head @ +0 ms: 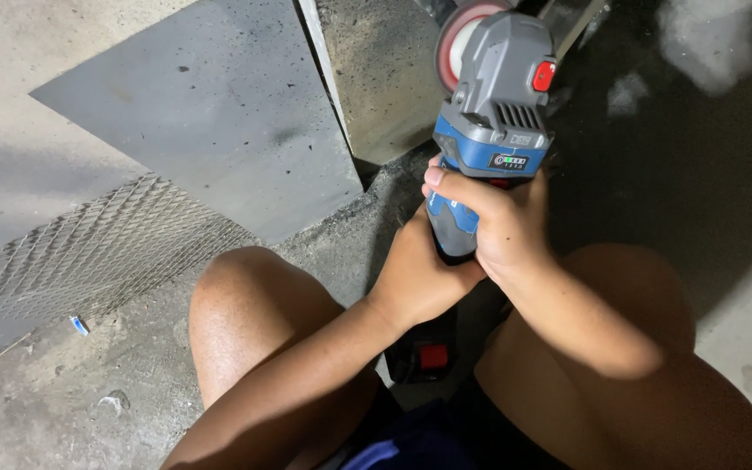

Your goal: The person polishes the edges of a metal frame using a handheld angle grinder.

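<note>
— Which way is that grinder (pixel 486 130) pointing?

— Its long axis runs from about six o'clock up to twelve, head away from the person, tipped slightly toward one o'clock. It sits upper centre, above the knees, over the gap between the grey plate (pixel 211 113) and the dark floor.

— How does it look?

— Grey head housing with vent slots, a red button on the side, a blue band with a small indicator panel, then a blue and grey handle. The disc (pixel 456 35) at the tip is reddish with a pale rim. A black battery (pixel 422 352) with a red catch hangs at the low end.

— And the hands?

— Both are clamped around the handle. The right hand (pixel 498 226) wraps over the top, fingers curled across the front; the left hand (pixel 415 274) grips just beneath, touching it.

— Anything you can't see?

— Most of the handle is buried under the fingers, the disc is cut off by the top edge, and the right side is too dark to read. Mesh (pixel 89 252) lies at nine o'clock.
</note>
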